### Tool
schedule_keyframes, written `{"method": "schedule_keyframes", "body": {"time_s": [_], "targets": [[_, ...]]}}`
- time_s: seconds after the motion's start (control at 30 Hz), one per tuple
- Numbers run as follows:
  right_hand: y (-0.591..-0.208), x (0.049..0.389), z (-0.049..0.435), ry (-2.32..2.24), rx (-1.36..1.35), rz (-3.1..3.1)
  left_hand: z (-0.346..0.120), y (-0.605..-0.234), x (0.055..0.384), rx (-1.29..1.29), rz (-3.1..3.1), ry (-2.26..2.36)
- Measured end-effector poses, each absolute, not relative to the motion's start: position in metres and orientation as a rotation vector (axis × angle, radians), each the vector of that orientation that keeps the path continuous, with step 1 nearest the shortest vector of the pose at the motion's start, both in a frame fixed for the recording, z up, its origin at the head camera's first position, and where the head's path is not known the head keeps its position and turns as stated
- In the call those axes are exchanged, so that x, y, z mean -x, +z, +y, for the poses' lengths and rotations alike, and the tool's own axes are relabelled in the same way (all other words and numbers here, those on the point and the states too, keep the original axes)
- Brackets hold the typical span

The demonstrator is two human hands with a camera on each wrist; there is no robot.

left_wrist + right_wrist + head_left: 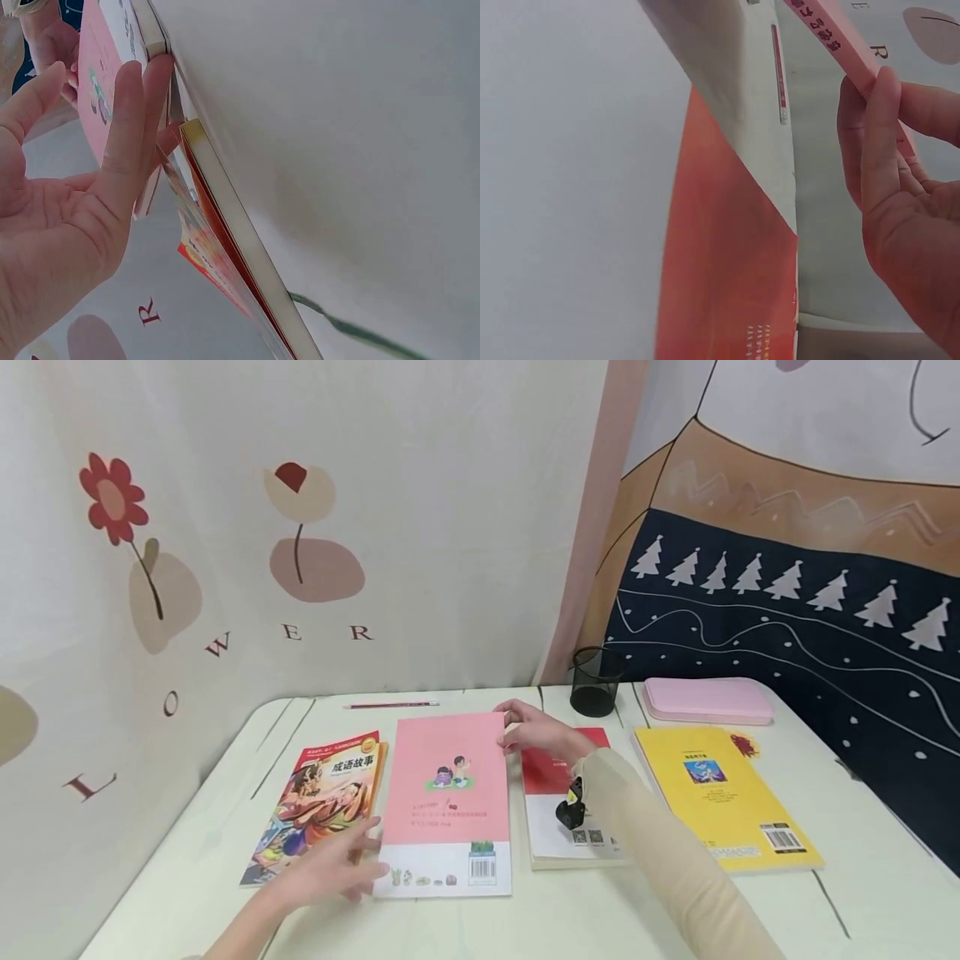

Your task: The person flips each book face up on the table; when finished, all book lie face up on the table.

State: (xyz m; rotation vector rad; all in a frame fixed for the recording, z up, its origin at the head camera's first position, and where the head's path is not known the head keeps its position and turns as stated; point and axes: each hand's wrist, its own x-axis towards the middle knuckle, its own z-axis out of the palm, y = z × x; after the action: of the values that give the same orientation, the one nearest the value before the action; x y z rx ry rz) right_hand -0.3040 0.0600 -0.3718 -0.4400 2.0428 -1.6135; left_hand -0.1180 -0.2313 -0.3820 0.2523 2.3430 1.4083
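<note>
A pink book, with two cartoon children and a barcode on its cover, stands at the middle of the table. My right hand holds it at the upper right corner; in the right wrist view the fingers and thumb pinch its pink spine. At its lower left edge is my left hand, its fingers mostly extended; in the left wrist view a fingertip meets the book's bottom corner. Just left of it lies a colourful storybook, partly behind that hand.
A red and white book lies under my right forearm, with a yellow book to its right. At the back are a pencil, a black mesh pen cup and a pink case. Printed curtains hang behind the table.
</note>
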Motion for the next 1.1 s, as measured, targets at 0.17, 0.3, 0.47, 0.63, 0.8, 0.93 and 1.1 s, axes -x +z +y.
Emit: {"method": "schedule_keyframes", "body": {"time_s": [0.17, 0.3, 0.47, 0.63, 0.8, 0.93, 1.1], "targets": [[-0.377, 0.303, 0.062, -1.692, 0.415, 1.98, -0.232, -0.381, 0.118, -0.253, 2.327, 1.405], [-0.383, 0.302, 0.064, -1.745, 0.334, 1.955, -0.233, -0.383, 0.118, -0.234, 2.324, 1.413], [-0.389, 0.302, 0.065, -1.828, 0.241, 1.901, -0.234, -0.386, 0.119, -0.204, 2.305, 1.492], [-0.392, 0.303, 0.064, -1.894, 0.169, 1.874, -0.232, -0.382, 0.121, -0.173, 2.304, 1.556], [-0.393, 0.303, 0.064, -1.928, 0.118, 1.872, -0.232, -0.378, 0.119, -0.149, 2.253, 1.589], [-0.394, 0.305, 0.065, -1.95, 0.093, 1.866, -0.236, -0.379, 0.117, -0.264, 2.093, 1.679], [-0.394, 0.306, 0.065, -1.96, 0.082, 1.859, -0.24, -0.381, 0.118, -0.422, 1.892, 1.753]]}}
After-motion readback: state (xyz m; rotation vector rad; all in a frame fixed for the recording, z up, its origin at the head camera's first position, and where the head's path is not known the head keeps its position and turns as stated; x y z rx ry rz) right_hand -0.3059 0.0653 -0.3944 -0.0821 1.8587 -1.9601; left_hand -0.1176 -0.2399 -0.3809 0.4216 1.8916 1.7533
